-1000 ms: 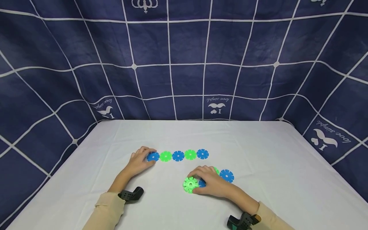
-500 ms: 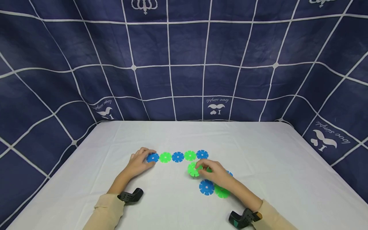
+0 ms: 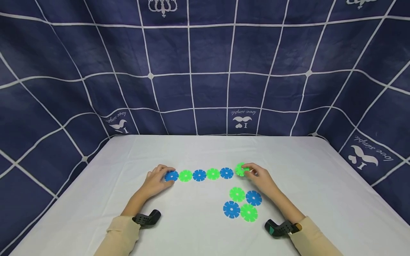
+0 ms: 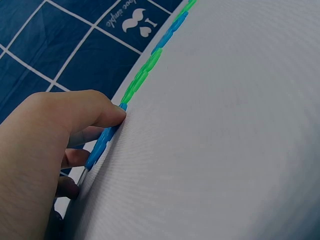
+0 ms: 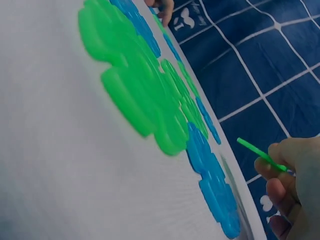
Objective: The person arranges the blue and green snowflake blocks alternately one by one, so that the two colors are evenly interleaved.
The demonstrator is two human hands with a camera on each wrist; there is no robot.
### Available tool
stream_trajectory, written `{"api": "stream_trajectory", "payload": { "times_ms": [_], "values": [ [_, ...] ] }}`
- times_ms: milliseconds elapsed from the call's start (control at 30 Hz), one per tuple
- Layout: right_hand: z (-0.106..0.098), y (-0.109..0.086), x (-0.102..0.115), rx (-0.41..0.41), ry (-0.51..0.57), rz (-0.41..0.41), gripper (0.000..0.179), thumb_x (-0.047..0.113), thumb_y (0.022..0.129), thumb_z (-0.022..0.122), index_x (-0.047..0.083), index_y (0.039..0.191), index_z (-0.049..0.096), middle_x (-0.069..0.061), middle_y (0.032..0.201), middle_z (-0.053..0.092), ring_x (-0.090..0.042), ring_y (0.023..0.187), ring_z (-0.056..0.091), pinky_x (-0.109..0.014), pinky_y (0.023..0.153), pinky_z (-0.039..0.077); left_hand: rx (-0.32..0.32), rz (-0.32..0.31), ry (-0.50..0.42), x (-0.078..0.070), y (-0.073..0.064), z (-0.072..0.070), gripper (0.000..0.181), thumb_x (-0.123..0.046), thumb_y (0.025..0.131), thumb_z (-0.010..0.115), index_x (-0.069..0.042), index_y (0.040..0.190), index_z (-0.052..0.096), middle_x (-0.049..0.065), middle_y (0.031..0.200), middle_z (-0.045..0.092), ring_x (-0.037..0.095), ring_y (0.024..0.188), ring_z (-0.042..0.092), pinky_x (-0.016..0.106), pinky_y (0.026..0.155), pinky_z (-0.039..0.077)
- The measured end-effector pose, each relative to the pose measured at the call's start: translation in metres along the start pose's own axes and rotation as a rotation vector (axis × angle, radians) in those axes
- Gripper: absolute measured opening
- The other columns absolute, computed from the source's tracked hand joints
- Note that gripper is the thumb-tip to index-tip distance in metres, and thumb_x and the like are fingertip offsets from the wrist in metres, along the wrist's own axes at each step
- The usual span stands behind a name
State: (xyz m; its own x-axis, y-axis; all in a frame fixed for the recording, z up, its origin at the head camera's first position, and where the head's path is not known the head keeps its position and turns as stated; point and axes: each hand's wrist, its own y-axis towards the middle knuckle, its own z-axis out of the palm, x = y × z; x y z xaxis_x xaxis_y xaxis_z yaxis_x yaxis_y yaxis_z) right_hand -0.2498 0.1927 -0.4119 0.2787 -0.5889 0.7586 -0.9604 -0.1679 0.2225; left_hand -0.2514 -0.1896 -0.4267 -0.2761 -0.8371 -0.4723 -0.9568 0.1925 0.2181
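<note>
In the head view a row of notched plastic discs, alternately blue and green, lies flat on the table. My left hand [image 3: 156, 181] holds the blue disc at the row's left end [image 3: 172, 176]; the left wrist view has the thumb at the near edge of this blue disc [image 4: 102, 142] and fingers on its far side. My right hand [image 3: 262, 180] pinches a green disc [image 3: 240, 169] just past the row's right-end blue disc [image 3: 226, 173]. In the right wrist view the pinched green disc [image 5: 257, 152] appears edge-on, raised off the table.
Nearer the person lies a loose group: a green disc [image 3: 237, 194], a blue disc [image 3: 254, 198], another blue disc [image 3: 231, 209] and another green disc [image 3: 248, 212]. The white tabletop [image 3: 179, 227] ends at a dark blue checked curtain [image 3: 208, 89] behind and at the sides.
My right hand has picked a green disc from the loose group and carried it away from the person and rightward, to the row's right end. The left hand has kept its place.
</note>
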Motion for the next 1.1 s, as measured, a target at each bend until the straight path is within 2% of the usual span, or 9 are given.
{"api": "stream_trajectory", "payload": {
  "times_ms": [133,367,667,800,933,1100],
  "values": [
    [0.0,0.001,-0.006,-0.009,-0.014,0.03,0.025,0.019,0.089,0.054,0.014,0.112,0.061,-0.005,0.083,0.054,-0.012,0.07,0.044,-0.023,0.062,0.037,-0.002,0.001,0.005,0.0,0.0,0.0,0.045,-0.03,0.075,0.064,-0.014,0.117,0.058,0.009,0.114,0.051,0.026,0.108,0.046,0.034,0.076,0.026],
    [0.001,0.002,-0.012,0.033,-0.035,0.053,0.025,0.017,0.088,0.054,0.013,0.112,0.061,-0.002,0.075,0.048,-0.013,0.068,0.043,-0.025,0.063,0.036,0.003,-0.001,-0.005,-0.001,0.001,-0.001,0.045,-0.03,0.076,0.064,-0.015,0.117,0.058,0.009,0.115,0.05,0.026,0.109,0.046,0.036,0.078,0.027],
    [0.004,0.001,-0.017,0.044,-0.223,-0.023,0.026,0.02,0.087,0.058,0.016,0.112,0.063,0.001,0.073,0.042,-0.01,0.06,0.036,-0.023,0.055,0.031,0.01,-0.001,0.001,-0.001,0.002,0.0,0.043,-0.03,0.076,0.064,-0.015,0.117,0.058,0.008,0.114,0.051,0.025,0.109,0.046,0.036,0.078,0.027],
    [0.005,-0.001,-0.015,0.033,-0.253,-0.053,0.026,0.018,0.086,0.058,0.016,0.111,0.064,0.001,0.076,0.042,-0.01,0.061,0.034,-0.022,0.056,0.03,0.012,-0.001,0.004,0.0,0.002,0.0,0.043,-0.03,0.077,0.064,-0.016,0.117,0.058,0.008,0.115,0.05,0.025,0.11,0.046,0.036,0.077,0.027],
    [0.005,-0.002,-0.015,-0.001,-0.253,-0.081,0.022,0.019,0.086,0.059,0.016,0.107,0.065,-0.002,0.091,0.049,-0.011,0.072,0.04,-0.026,0.066,0.033,0.012,-0.001,0.003,0.001,0.002,0.0,0.044,-0.03,0.077,0.064,-0.016,0.117,0.057,0.008,0.115,0.05,0.025,0.11,0.046,0.036,0.077,0.027],
    [0.006,-0.002,-0.017,-0.017,-0.295,-0.126,0.018,0.02,0.085,0.059,0.019,0.102,0.066,-0.005,0.109,0.055,-0.02,0.096,0.048,-0.041,0.082,0.033,0.016,-0.008,-0.004,0.001,0.001,0.0,0.044,-0.03,0.076,0.064,-0.016,0.118,0.058,0.008,0.115,0.05,0.025,0.109,0.046,0.036,0.078,0.026]
  ]
}}
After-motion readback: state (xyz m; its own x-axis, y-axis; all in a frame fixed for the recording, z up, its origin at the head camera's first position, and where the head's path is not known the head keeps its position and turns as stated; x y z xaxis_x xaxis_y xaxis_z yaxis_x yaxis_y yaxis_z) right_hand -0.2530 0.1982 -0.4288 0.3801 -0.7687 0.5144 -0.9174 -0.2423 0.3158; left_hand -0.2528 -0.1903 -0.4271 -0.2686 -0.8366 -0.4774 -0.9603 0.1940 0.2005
